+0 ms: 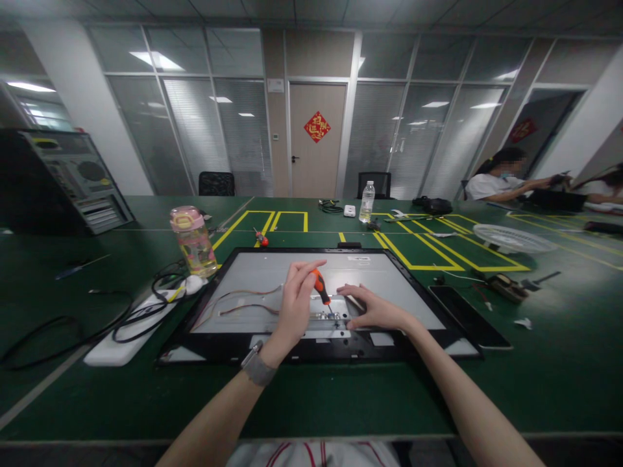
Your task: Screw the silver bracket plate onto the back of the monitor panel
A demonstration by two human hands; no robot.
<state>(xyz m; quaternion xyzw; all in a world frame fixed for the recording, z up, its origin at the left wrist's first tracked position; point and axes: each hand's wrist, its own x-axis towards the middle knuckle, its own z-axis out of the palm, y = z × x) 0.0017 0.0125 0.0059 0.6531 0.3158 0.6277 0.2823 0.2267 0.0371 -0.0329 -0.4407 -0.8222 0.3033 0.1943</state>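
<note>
A flat monitor panel [253, 266] in a black frame lies face down on the green table [341, 389] in front of me. My left hand [294, 305] is closed around an orange-and-black screwdriver [321, 287], its tip down on a small metal bracket [324, 318] near the panel's lower middle. My right hand [372, 310] rests flat on the panel beside the bracket, fingers stretched toward the screwdriver tip. Thin red and grey wires [243, 303] run across the panel to the left of my hands.
A pink-lidded bottle [193, 241], black cables [146, 305] and a white strip [126, 331] lie left. A computer case [63, 181] stands far left. A phone [470, 316], a fan grille [511, 238] and a water bottle [366, 202] sit right and behind. Two people work at the far right.
</note>
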